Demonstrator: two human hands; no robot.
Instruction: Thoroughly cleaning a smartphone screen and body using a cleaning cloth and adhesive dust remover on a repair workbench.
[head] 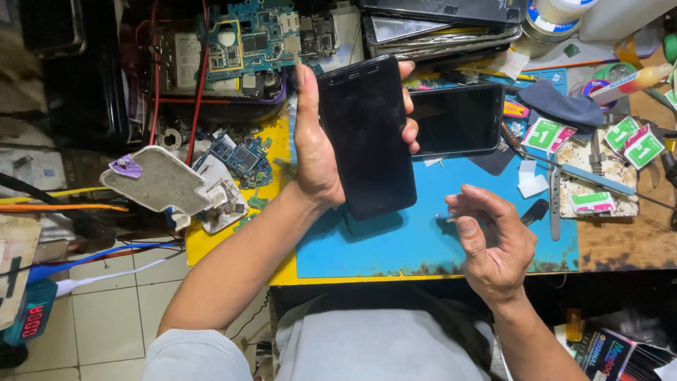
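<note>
now left hand (315,152) grips black phone (367,134); right hand (493,240) open, empty.

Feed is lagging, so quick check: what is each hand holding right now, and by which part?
The left hand holds a black phone by its long side edges, screen up. The right hand holds nothing visible, fingers curled above the blue mat.

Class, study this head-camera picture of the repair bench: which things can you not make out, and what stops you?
- Back of the black phone: turned away, gripped by the left hand.
- What the right hand's fingers pinch, if anything: too small.
- Second phone on the blue mat: left end behind the held phone.
- Circuit board: cut by the top edge.
</note>
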